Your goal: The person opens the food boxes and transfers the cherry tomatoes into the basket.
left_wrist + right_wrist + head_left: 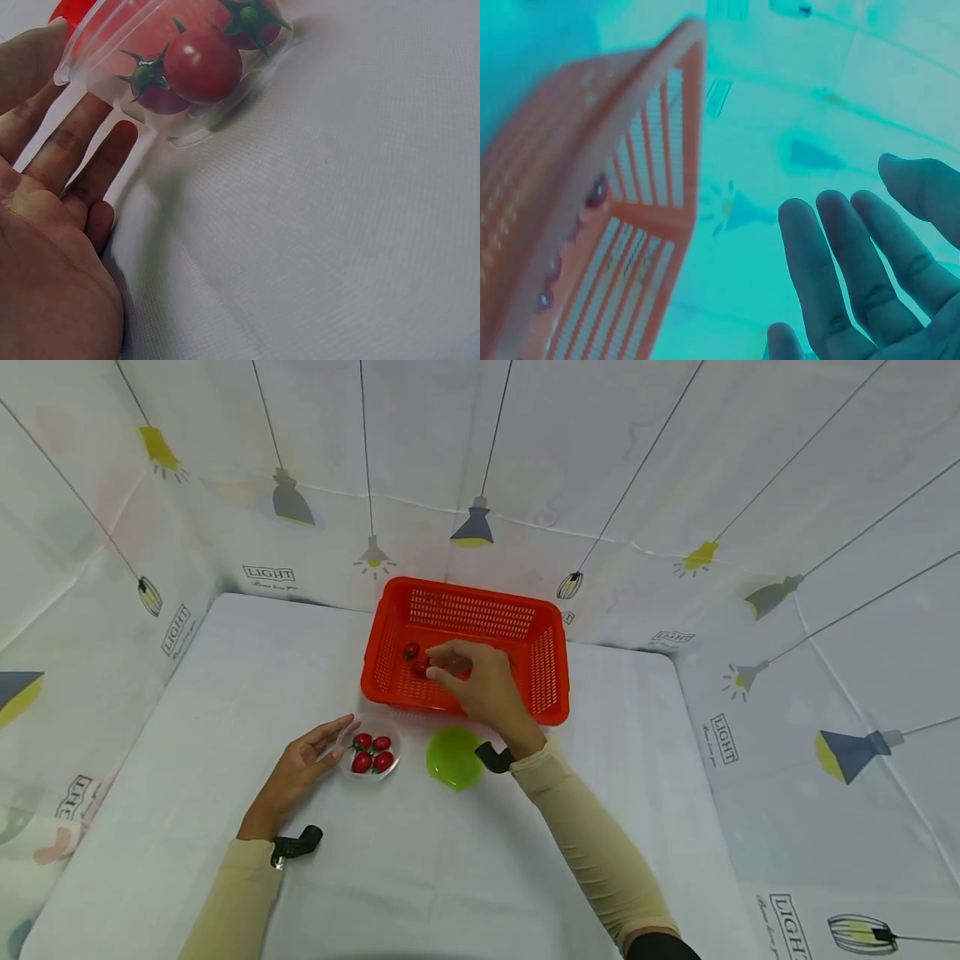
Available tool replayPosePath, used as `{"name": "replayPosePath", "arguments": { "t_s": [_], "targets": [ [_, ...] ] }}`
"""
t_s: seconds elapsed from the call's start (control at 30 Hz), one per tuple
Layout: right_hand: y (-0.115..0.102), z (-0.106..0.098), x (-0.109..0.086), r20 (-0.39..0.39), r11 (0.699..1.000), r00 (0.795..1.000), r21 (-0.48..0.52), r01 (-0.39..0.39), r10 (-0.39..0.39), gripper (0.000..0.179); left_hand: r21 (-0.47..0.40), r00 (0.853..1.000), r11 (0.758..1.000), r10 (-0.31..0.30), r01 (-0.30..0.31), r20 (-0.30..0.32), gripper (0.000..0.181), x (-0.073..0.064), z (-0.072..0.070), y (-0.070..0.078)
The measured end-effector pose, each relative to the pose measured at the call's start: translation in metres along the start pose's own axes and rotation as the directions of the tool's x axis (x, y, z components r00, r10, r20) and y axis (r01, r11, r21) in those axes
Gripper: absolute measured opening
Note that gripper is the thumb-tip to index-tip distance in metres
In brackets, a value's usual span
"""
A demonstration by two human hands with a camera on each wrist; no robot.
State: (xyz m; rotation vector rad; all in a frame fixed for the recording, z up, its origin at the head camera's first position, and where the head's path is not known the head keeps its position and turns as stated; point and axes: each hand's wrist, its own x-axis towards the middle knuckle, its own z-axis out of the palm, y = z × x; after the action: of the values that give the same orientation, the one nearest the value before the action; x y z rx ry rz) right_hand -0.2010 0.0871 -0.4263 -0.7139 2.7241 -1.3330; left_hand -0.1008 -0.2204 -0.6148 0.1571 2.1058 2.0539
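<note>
My left hand [300, 768] rests beside a small clear plastic bowl [395, 742], with thumb and fingertips at its rim. Several red cherry tomatoes [362, 763] lie in the bowl, and the left wrist view shows green stems on a couple of them. Over the red basket [553, 672], my right hand [483, 685] hovers with its fingers loosely extended. Nothing shows between those fingers [810, 270] in the right wrist view. A few cherry tomatoes [411, 651] lie on the basket's floor near the fingertips, partly hidden by the hand.
A bright green bowl [453, 757] stands between the clear bowl and my right wrist, in front of the basket. White cloth covers the table [390, 877]. Behind the basket and at both sides hang sheets [420, 443] printed with lamps.
</note>
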Motion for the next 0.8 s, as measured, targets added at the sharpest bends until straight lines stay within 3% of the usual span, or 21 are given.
{"name": "replayPosePath", "arguments": {
  "t_s": [0.2, 0.47, 0.8],
  "targets": [
    [-0.007, 0.024, -0.020, -0.019, 0.998, 0.999, 0.032, 0.046, -0.045, 0.027, 0.012, 1.000, 1.000, -0.006, 0.006, -0.011, 0.053, 0.000, 0.000, 0.002],
    [-0.004, 0.054, -0.038, 0.017, 0.995, 1.000, 0.099, -0.003, 0.001, 0.032, 0.005, 1.000, 1.000, 0.011, -0.011, -0.003, 0.054, 0.002, 0.000, 0.003],
    [0.010, 0.094, -0.050, 0.014, 0.994, 1.000, 0.104, -0.021, 0.019, 0.028, 0.009, 1.000, 1.000, -0.005, 0.005, -0.005, 0.053, 0.000, 0.000, 0.002]
  ]
}}
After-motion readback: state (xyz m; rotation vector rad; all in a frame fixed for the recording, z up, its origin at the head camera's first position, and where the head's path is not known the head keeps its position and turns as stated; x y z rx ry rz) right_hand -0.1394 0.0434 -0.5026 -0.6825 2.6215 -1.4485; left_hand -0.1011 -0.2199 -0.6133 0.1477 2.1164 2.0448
